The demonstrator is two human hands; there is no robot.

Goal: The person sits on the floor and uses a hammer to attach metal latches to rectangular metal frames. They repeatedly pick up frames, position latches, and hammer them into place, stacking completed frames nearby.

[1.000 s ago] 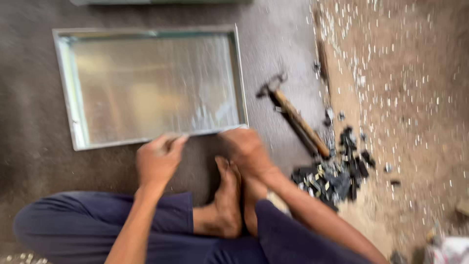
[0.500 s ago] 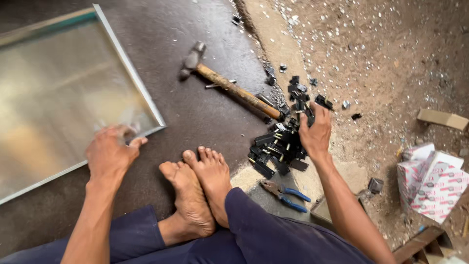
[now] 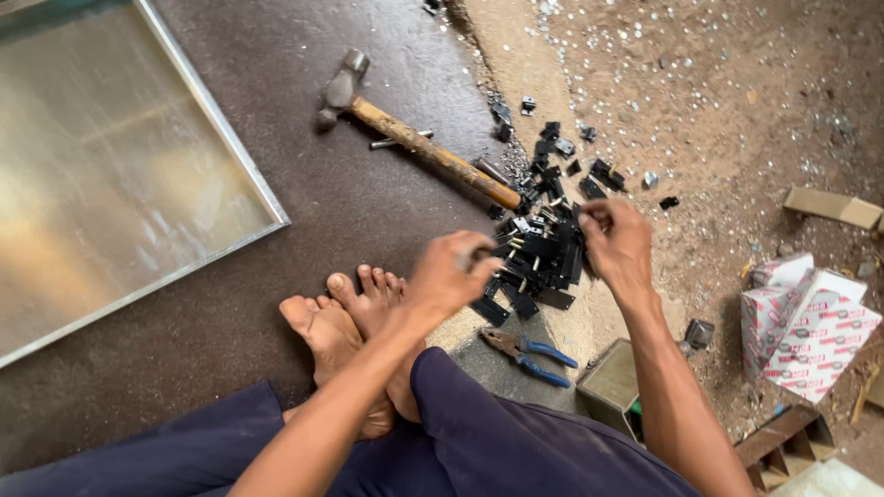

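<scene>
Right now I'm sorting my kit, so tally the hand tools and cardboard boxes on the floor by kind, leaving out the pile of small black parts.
Hammer: 1
Pliers: 1
Printed cardboard boxes: 2
Total: 4
Both hands, left and right, are at the black parts pile.

Left hand (image 3: 451, 276) motion-blurred; fingers curled, whether anything sits in them cannot be told. Right hand (image 3: 615, 241) also soft at the fingertips; something small and dark may be pinched there, not certain.

Pile of small black parts (image 3: 541, 247): its near side is covered by both hands, and individual pieces are too small to identify.

Glass pane in metal frame (image 3: 120, 175) cut off by the top and left edges.

Hammer (image 3: 414, 138): end of wooden handle buried in the pile.

Printed cardboard box (image 3: 810, 322) partly open, contents unclear. Wooden block (image 3: 778, 442) cut off at the bottom edge.
</scene>
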